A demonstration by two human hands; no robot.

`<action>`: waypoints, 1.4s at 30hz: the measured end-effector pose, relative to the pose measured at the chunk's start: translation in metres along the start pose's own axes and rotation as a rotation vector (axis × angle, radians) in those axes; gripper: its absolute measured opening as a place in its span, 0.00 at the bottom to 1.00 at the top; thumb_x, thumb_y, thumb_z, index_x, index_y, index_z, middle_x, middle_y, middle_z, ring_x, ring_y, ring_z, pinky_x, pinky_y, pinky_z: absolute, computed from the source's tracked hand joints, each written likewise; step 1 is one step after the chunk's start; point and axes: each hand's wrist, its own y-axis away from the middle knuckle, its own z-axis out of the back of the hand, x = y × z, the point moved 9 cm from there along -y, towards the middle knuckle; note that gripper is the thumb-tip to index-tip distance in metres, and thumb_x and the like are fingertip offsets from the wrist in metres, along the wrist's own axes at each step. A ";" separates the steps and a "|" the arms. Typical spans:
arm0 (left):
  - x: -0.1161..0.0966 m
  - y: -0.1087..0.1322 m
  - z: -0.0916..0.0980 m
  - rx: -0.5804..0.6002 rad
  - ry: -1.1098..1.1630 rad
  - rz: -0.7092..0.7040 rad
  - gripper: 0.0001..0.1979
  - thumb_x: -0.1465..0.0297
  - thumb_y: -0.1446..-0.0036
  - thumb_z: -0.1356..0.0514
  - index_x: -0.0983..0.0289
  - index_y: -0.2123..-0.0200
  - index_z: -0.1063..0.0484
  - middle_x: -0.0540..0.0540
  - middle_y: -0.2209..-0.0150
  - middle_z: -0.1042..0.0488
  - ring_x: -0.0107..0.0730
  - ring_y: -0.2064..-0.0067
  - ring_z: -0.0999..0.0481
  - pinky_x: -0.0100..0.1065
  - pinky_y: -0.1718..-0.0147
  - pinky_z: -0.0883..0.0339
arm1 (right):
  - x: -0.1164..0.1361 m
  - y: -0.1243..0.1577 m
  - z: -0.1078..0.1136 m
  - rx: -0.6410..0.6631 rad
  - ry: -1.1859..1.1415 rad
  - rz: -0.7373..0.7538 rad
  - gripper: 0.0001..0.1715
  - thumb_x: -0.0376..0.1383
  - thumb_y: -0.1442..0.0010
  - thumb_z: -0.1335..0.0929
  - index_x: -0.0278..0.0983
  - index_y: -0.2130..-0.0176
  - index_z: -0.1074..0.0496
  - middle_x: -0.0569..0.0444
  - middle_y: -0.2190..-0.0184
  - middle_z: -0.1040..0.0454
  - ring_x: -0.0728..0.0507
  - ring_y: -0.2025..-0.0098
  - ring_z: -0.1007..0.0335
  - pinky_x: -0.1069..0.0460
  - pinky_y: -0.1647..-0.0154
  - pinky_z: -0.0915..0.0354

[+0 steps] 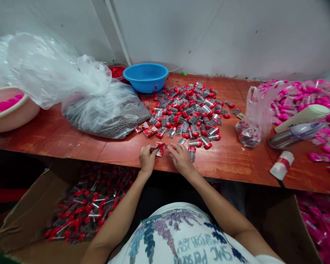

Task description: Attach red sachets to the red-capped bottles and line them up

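My left hand (147, 159) is closed at the table's front edge, its thumb and fingers pinching a small red printed packet (160, 149). Just across from it, my right hand (181, 157) has curled fingers drawn together, with a bit of red at the tips; what they hold is too small to make out. Beside the right hand stands a small clear container with a red cap (191, 153). Beyond both hands spreads a heap of similar red-capped containers (192, 110) with dark contents. More red printed packets (150, 131) lie to the left of the heap.
A clear bag of dark beads (110, 113) and a blue basin (145, 75) stand at the back left. To the right are a knotted plastic bag (254, 124), a bottle (294, 135) and pink items (305, 95). Below the table, a cardboard box (30, 220) holds red-capped pieces.
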 end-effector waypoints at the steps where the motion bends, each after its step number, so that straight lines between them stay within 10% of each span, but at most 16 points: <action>1: -0.004 0.001 0.003 -0.017 0.008 -0.032 0.03 0.68 0.47 0.40 0.61 0.70 0.28 0.54 0.69 0.28 0.39 0.61 0.30 0.38 0.59 0.37 | 0.002 -0.009 -0.004 0.009 -0.006 0.017 0.22 0.31 0.36 0.38 0.38 0.43 0.34 0.44 0.44 0.33 0.38 0.42 0.44 0.39 0.42 0.41; 6: -0.023 0.016 0.019 0.097 0.172 -0.142 0.04 0.67 0.47 0.39 0.60 0.67 0.28 0.54 0.66 0.27 0.39 0.59 0.30 0.40 0.55 0.36 | 0.024 -0.032 -0.006 0.089 -0.081 0.081 0.13 0.35 0.36 0.37 0.39 0.53 0.26 0.48 0.55 0.26 0.41 0.53 0.36 0.45 0.50 0.37; 9: -0.013 0.025 0.037 0.178 0.364 -0.042 0.20 0.64 0.53 0.33 0.60 0.55 0.30 0.55 0.57 0.27 0.39 0.57 0.28 0.40 0.54 0.35 | 0.035 -0.023 0.010 0.122 -0.147 0.018 0.12 0.37 0.34 0.37 0.38 0.58 0.25 0.50 0.62 0.26 0.43 0.59 0.35 0.49 0.57 0.37; 14: 0.012 0.028 0.067 0.118 0.754 0.179 0.19 0.59 0.43 0.42 0.61 0.52 0.32 0.59 0.53 0.28 0.39 0.56 0.25 0.40 0.56 0.31 | 0.062 -0.003 0.015 0.361 -0.189 0.209 0.11 0.38 0.35 0.36 0.39 0.64 0.24 0.54 0.69 0.26 0.43 0.62 0.35 0.47 0.56 0.41; 21: -0.031 0.073 0.006 0.751 0.986 0.483 0.42 0.75 0.65 0.28 0.55 0.43 0.34 0.62 0.45 0.30 0.50 0.43 0.32 0.44 0.49 0.34 | 0.074 0.003 0.014 0.381 -0.004 0.342 0.10 0.37 0.36 0.36 0.43 0.59 0.25 0.52 0.65 0.25 0.43 0.60 0.39 0.45 0.53 0.46; 26: -0.050 0.109 -0.022 0.872 1.030 0.655 0.27 0.71 0.55 0.31 0.61 0.49 0.28 0.63 0.53 0.24 0.50 0.51 0.24 0.42 0.59 0.28 | 0.054 0.006 0.022 0.400 -0.129 0.267 0.12 0.40 0.36 0.35 0.43 0.54 0.27 0.53 0.64 0.25 0.44 0.60 0.36 0.48 0.55 0.42; 34: -0.038 0.114 -0.036 0.535 1.196 0.910 0.13 0.74 0.52 0.35 0.66 0.60 0.26 0.63 0.59 0.21 0.48 0.57 0.21 0.47 0.60 0.26 | -0.039 -0.017 0.017 0.124 0.184 -0.102 0.44 0.53 0.50 0.28 0.30 0.43 0.37 0.32 0.43 0.39 0.28 0.39 0.47 0.35 0.43 0.46; 42: -0.022 0.109 -0.038 0.396 1.286 0.949 0.11 0.79 0.54 0.36 0.65 0.64 0.26 0.59 0.59 0.21 0.45 0.56 0.22 0.49 0.56 0.27 | -0.033 -0.024 -0.003 0.246 0.218 -0.041 0.14 0.39 0.44 0.31 0.37 0.57 0.26 0.43 0.52 0.31 0.37 0.50 0.37 0.41 0.49 0.41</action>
